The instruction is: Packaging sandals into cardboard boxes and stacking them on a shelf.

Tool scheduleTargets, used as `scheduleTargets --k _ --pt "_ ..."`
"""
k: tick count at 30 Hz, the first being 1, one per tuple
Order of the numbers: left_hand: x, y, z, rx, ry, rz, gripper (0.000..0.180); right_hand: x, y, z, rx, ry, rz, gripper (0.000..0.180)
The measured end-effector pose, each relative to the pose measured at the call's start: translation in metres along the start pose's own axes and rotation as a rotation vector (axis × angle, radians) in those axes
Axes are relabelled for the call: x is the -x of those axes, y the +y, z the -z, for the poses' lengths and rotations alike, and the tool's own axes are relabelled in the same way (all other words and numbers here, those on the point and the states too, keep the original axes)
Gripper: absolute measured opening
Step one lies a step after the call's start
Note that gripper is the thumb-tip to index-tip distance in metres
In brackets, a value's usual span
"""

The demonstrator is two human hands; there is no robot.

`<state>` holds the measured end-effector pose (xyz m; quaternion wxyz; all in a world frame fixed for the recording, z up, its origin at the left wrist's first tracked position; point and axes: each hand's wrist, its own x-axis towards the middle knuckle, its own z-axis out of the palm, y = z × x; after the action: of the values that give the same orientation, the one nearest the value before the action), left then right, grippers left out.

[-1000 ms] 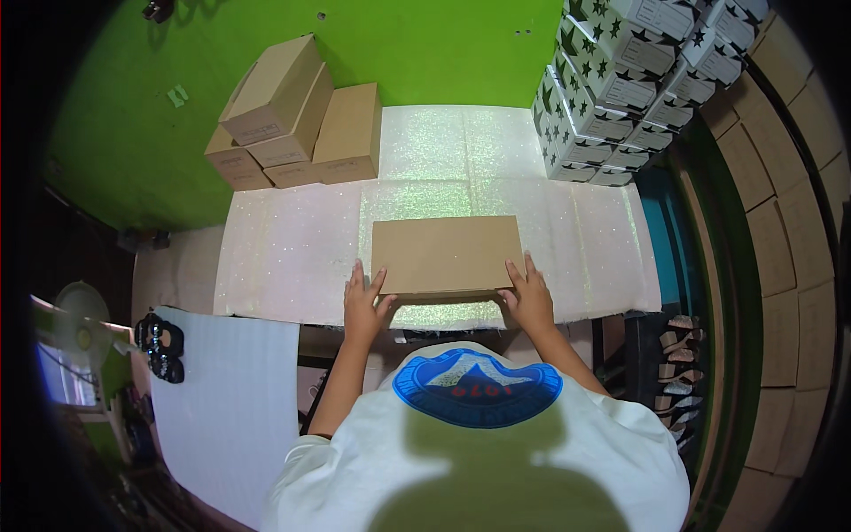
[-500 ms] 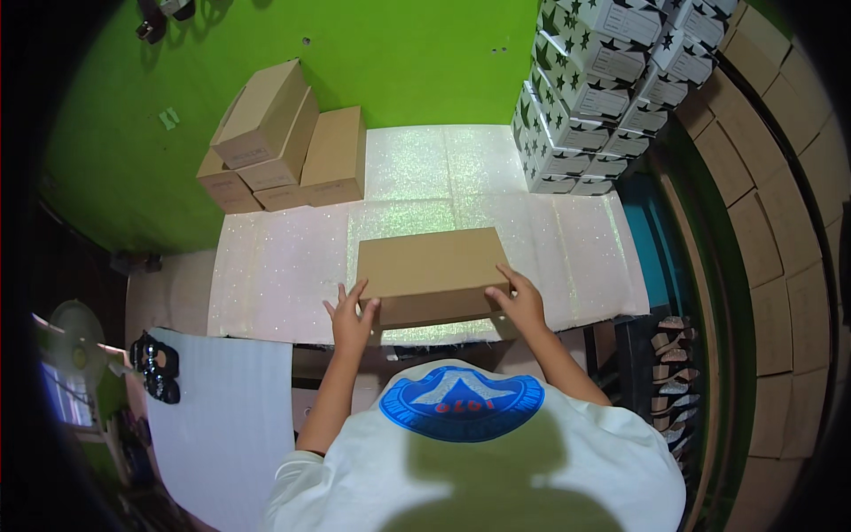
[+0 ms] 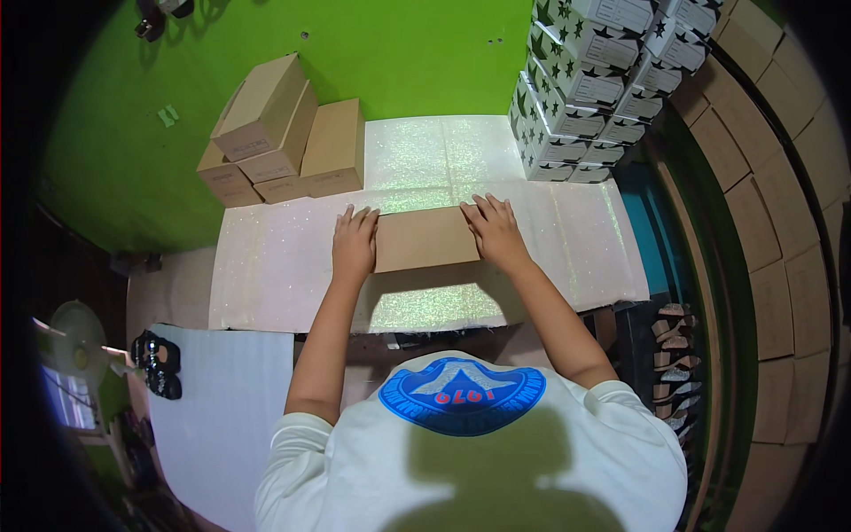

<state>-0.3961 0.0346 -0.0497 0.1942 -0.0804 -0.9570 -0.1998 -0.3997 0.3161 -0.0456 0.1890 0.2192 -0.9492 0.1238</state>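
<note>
Head camera view: two bare hands grip one plain brown rectangular cardboard box (image 3: 426, 240), the left hand (image 3: 356, 244) with fingers along its left end and the right hand (image 3: 495, 232) likewise at its right end. The box is above a pale, glittery table covering (image 3: 275, 257); whether it rests there cannot be told. No print is seen on its visible face.

Beyond the box to the left, five brown cardboard boxes (image 3: 332, 146) are piled, with small, blurred print on their ends. Beyond it to the right rise two columns of white cardboard boxes with black stars (image 3: 596, 84), their end labels too small to read and their full count cut off by the frame. Nearer the wearer than the box, one white shirt (image 3: 355, 461) bears one blue badge (image 3: 462, 395) with lettering and red numerals. Left of the box, lower down, sits a pair of glossy black shoes (image 3: 161, 381).
</note>
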Motion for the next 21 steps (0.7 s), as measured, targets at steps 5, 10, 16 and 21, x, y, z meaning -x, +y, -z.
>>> scheduleTargets --k 5,10,16,21 --pt "0.004 0.008 0.024 -0.264 -0.202 -0.278 0.096 0.004 0.011 0.016 0.003 -0.087 0.105 0.073" --pt "-0.004 -0.014 0.04 -0.252 -0.358 -0.406 0.119 0.0 0.012 0.029 0.065 -0.227 0.177 0.093" --pt "-0.007 -0.026 0.035 -0.039 -0.331 -0.514 0.11 0.003 0.007 0.036 0.015 -0.211 0.168 0.095" --pt "-0.008 0.0 0.053 -0.011 -0.262 -0.603 0.101 0.023 0.01 0.053 0.035 -0.163 0.142 0.095"
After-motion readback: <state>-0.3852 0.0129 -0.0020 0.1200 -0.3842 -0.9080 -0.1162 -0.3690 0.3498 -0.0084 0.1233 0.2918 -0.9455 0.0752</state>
